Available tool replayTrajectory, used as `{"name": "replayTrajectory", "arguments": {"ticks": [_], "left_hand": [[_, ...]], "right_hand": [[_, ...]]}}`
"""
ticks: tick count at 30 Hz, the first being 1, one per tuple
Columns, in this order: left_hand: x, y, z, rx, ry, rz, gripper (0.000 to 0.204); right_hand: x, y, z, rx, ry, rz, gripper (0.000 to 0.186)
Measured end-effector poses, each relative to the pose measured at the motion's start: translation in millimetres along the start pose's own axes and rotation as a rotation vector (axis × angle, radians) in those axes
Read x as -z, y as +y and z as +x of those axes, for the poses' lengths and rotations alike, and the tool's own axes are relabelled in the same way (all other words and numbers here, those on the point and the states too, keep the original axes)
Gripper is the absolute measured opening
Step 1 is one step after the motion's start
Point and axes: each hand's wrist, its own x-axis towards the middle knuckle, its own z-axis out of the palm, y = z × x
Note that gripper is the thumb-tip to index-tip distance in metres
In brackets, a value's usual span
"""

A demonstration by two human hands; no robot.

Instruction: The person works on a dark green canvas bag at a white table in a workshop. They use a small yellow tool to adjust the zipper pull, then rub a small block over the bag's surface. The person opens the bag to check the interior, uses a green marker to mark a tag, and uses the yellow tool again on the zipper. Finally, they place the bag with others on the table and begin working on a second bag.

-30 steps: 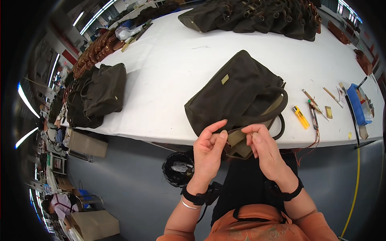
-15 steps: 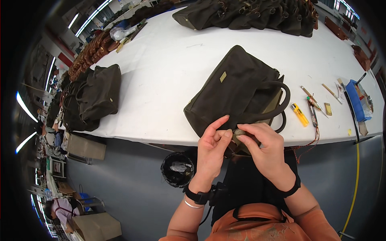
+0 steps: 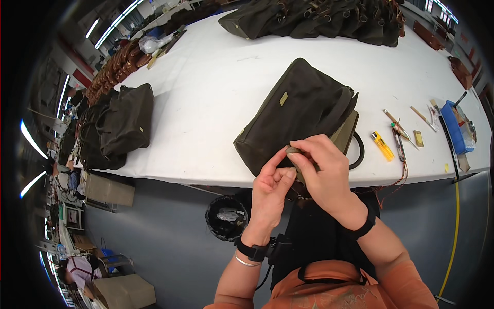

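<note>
A dark olive handbag (image 3: pixel 293 113) lies tilted on the white table in front of me, with a small gold plate (image 3: pixel 283 99) on its side. My right hand (image 3: pixel 327 165) pinches a small olive piece (image 3: pixel 293 150) at the bag's near edge between thumb and fingertips; whether it is a zip end or a fabric tab I cannot tell. My left hand (image 3: pixel 272 188) is closed at the same edge, thumb pressed to curled fingers and index fingertip against the olive piece. Below the hands shows a bit of metal zip (image 3: pixel 303 198). One bag handle (image 3: pixel 357 152) sticks out on the right.
Right of the bag lie a yellow cutter (image 3: pixel 383 146), a brush (image 3: pixel 423 118), a small yellow block (image 3: pixel 418 138) and a blue tray (image 3: pixel 457 126). More dark bags stand left (image 3: pixel 126 121) and at the back (image 3: pixel 319 20). A lined bin (image 3: pixel 226 217) is below the table edge.
My right hand has moved up and left, toward my left index fingertip, with the olive piece in its pinch. The upper handle has dropped back against the bag. My left hand has barely moved.
</note>
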Motion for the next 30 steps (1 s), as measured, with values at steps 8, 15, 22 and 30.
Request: {"name": "replayTrajectory", "arguments": {"ticks": [8,15,22,30], "left_hand": [[-2.5,0.3,0.7,0.01,-0.007,-0.003,0.054],[0.9,-7.5,-3.4,-0.07,-0.027,0.007,0.049],[3.6,-14.7,0.8,-0.091,-0.083,0.063,0.043],[19.4,42.0,14.7,-0.312,0.162,0.232,0.037]], "right_hand": [[35.7,-3.4,-12.7,-0.022,-0.087,-0.078,0.018],[15.7,-2.3,-17.8,0.079,-0.13,-0.213,0.016],[4.2,-3.8,-24.4,-0.1,0.043,0.08,0.017],[96.8,6.5,-44.5,-0.168,0.225,0.156,0.021]]}}
